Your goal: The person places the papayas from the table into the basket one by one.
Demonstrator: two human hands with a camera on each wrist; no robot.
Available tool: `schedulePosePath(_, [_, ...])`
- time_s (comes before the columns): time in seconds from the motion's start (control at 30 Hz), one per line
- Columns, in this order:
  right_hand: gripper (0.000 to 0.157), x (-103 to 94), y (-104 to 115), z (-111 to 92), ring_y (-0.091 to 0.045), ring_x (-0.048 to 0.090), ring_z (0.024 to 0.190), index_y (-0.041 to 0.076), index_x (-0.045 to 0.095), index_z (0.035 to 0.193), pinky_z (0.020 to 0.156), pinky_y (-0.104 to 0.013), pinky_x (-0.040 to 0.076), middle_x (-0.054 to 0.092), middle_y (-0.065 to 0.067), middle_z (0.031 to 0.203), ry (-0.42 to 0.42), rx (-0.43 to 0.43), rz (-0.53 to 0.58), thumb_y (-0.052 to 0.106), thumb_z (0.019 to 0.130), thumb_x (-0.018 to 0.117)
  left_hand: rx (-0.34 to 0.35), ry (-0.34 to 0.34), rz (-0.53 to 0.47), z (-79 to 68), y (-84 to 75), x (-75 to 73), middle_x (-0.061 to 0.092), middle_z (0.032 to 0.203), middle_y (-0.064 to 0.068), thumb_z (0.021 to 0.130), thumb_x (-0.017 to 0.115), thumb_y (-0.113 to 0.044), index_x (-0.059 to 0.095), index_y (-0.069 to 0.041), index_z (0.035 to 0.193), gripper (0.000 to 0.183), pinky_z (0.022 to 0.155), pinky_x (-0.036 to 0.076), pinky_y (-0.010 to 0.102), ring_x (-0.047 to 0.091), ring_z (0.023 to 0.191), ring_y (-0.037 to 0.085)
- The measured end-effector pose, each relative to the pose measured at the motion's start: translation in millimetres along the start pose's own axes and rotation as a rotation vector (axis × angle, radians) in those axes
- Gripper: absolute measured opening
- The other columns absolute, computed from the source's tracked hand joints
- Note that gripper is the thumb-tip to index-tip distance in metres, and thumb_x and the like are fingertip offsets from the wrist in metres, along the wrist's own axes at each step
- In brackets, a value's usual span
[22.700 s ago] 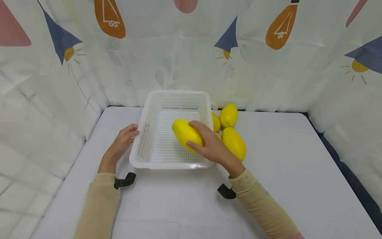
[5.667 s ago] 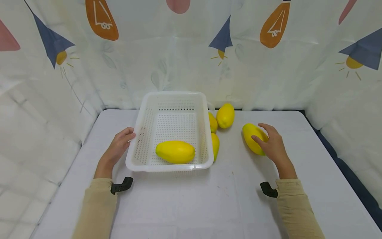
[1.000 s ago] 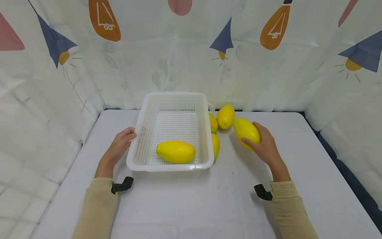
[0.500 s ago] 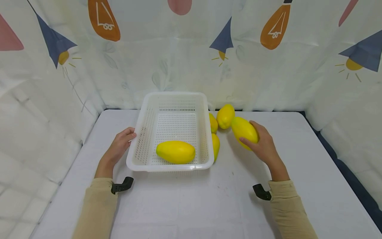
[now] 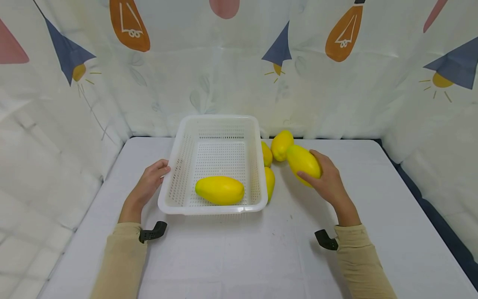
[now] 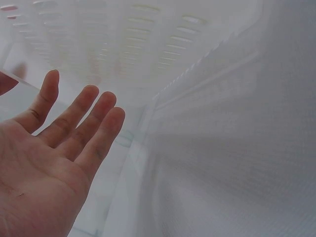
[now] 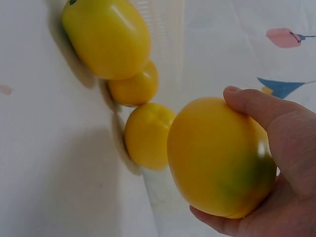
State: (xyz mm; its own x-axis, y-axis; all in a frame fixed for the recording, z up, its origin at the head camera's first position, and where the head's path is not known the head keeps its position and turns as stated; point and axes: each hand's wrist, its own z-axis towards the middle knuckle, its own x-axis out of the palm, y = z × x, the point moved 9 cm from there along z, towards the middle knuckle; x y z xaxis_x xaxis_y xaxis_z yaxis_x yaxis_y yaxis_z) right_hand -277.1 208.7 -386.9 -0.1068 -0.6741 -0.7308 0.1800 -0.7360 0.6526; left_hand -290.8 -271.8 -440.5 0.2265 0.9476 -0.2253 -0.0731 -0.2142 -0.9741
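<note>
My left hand (image 5: pixel 149 178) is at the left rim of a white plastic basket (image 5: pixel 216 210). In the left wrist view the fingers (image 6: pixel 74 126) are extended and spread against the perforated wall, the thumb mostly cut off. My right hand (image 5: pixel 330 182) grips a smooth yellow papaya (image 5: pixel 304 164) between thumb and fingers, above the table and right of the basket. A green patch shows on this papaya (image 7: pixel 222 158) in the right wrist view. One more papaya (image 5: pixel 219 190) lies crosswise inside the basket at its near end.
Three other papayas stand right of the basket: one at the back (image 5: pixel 282 145), two (image 5: pixel 267 154) partly hidden by the basket wall. A white cloth covers the table (image 5: pixel 239 253). Printed white curtains (image 5: pixel 231 83) hang close behind it and on both sides.
Over the last second my right hand has carried its papaya slightly left, towards the basket; earlier it was farther right. My left hand and the basket have stayed in place.
</note>
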Motion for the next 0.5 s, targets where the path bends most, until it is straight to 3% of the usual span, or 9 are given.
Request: schedulePosePath(0.5, [0.077, 0.5, 7.5, 0.2, -0.033, 0.046, 0.116, 0.017, 0.034, 0.149, 0.09, -0.049, 0.04, 0.04, -0.014, 0.148, 0.009, -0.005, 0.011, 0.042, 0.086, 0.071, 0.008, 0.002, 0.002, 0.2, -1.2, 0.1, 0.057, 0.114, -0.005, 0.104, 0.04, -0.032, 0.047, 0.0, 0.122, 0.038, 0.085, 0.049, 0.015, 0.058, 0.103, 0.003])
